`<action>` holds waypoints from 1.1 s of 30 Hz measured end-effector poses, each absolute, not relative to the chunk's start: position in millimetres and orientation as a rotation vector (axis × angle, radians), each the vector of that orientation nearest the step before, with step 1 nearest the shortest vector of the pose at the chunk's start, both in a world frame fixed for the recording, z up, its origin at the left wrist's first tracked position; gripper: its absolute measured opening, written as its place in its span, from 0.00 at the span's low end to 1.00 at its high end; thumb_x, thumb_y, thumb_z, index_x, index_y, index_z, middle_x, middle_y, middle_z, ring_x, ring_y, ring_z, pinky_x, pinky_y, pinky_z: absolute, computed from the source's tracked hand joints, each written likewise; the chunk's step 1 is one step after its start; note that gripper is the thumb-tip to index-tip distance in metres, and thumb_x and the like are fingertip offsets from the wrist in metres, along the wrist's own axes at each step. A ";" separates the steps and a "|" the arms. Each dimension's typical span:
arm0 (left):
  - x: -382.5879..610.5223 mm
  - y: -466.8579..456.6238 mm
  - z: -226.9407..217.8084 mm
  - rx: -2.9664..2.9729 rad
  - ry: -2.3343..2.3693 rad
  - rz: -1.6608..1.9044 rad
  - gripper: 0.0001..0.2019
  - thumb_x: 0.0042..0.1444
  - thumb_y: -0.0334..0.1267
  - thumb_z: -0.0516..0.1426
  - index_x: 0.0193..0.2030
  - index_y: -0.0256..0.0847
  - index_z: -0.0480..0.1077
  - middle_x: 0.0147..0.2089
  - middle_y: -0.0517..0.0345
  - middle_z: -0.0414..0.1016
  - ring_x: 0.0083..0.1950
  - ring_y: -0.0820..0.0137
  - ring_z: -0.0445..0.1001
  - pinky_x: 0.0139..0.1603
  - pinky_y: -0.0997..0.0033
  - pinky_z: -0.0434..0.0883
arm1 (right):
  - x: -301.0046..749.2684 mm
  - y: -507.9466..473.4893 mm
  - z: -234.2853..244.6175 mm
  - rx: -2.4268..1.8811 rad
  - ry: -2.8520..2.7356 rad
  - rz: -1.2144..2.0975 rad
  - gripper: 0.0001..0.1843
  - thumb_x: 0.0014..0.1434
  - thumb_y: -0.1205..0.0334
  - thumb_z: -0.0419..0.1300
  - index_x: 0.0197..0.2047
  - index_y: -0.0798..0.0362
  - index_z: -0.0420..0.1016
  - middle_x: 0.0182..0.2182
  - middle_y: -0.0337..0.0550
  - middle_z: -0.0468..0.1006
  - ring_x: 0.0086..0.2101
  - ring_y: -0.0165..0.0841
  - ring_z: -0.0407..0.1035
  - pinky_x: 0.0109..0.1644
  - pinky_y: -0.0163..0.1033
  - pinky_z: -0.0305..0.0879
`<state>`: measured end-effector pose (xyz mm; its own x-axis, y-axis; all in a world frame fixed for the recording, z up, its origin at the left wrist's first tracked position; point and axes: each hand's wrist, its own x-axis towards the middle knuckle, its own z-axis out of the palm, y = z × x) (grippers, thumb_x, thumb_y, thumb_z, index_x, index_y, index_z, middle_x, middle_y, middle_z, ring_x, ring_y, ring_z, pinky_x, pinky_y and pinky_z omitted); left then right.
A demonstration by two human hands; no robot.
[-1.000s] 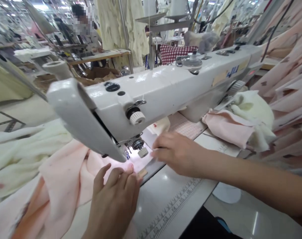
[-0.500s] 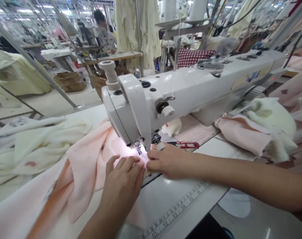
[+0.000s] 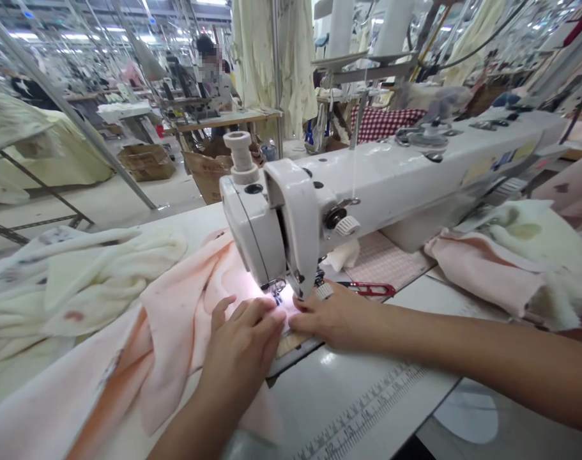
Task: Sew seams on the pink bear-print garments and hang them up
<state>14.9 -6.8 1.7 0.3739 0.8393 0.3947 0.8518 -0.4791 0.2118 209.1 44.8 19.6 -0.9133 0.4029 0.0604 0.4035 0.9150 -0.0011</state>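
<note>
A white sewing machine (image 3: 295, 204) stands over pale pink fabric (image 3: 173, 319), its lamp lighting the presser foot (image 3: 277, 296). My left hand (image 3: 246, 335) is left of and just in front of the foot, fingers bent and drawn together on the fabric, the thumb side towards the right hand. To the right of the foot, my right hand (image 3: 336, 314) has its fingers closed at the fabric's edge, partly behind the machine head. What lies under its fingertips is hidden. Red-handled thread snips (image 3: 375, 289) lie just behind the right wrist.
Cream fabric (image 3: 108, 275) is heaped at the left. Pink and cream pieces (image 3: 492, 268) lie under the machine arm's right end. A ruler scale (image 3: 362, 418) runs along the table front. Behind, a person (image 3: 216, 80) sits at another machine, near a cardboard box (image 3: 145, 161).
The view has shifted, so machine, fabric and hands appear farther right and slightly lower. Both hands stay beside the presser foot; more of the plate edge shows between them.
</note>
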 end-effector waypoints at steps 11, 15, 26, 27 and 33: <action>3.1 -1.7 -2.8 -2.621 -1.596 -0.708 0.07 0.60 0.37 0.52 0.39 0.51 0.71 0.46 0.65 0.76 0.45 0.69 0.74 0.57 0.55 0.50 | 214.8 51.9 8.1 -0.733 -2.800 0.084 0.11 0.62 0.63 0.53 0.43 0.48 0.76 0.32 0.45 0.72 0.38 0.37 0.61 0.43 0.42 0.57; 4.7 0.4 -0.9 -2.620 -1.614 -0.654 0.08 0.60 0.37 0.51 0.38 0.51 0.71 0.44 0.63 0.76 0.45 0.68 0.73 0.57 0.54 0.51 | 219.7 52.2 2.2 -0.720 -2.714 0.006 0.11 0.63 0.62 0.53 0.40 0.51 0.77 0.33 0.46 0.73 0.37 0.35 0.61 0.39 0.39 0.57; 4.8 12.0 -2.7 -2.490 -1.646 -0.648 0.11 0.60 0.37 0.51 0.32 0.48 0.74 0.29 0.61 0.74 0.34 0.69 0.72 0.53 0.55 0.56 | 214.1 62.7 7.2 -0.957 -2.685 -0.054 0.08 0.59 0.67 0.57 0.28 0.57 0.73 0.30 0.46 0.72 0.36 0.35 0.65 0.41 0.40 0.61; 5.4 12.0 -3.6 -2.479 -1.645 -0.643 0.11 0.60 0.38 0.50 0.32 0.47 0.74 0.29 0.61 0.74 0.34 0.68 0.71 0.52 0.55 0.57 | 213.1 63.0 7.4 -0.976 -2.675 -0.062 0.08 0.58 0.69 0.56 0.28 0.57 0.73 0.30 0.46 0.73 0.36 0.36 0.66 0.41 0.40 0.61; -2.5 22.1 9.6 -2.521 -1.639 -0.531 0.14 0.59 0.35 0.49 0.27 0.45 0.72 0.29 0.56 0.73 0.35 0.65 0.70 0.43 0.60 0.63 | 210.8 65.3 2.1 -0.982 -2.676 -0.063 0.09 0.55 0.73 0.55 0.27 0.56 0.73 0.30 0.45 0.73 0.35 0.36 0.67 0.41 0.40 0.62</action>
<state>-2.5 22.1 9.6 0.3641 0.8694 0.3340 0.9001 -0.4207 0.1137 210.8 65.3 2.1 -0.7258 0.6267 0.2835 0.6394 0.7667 -0.0580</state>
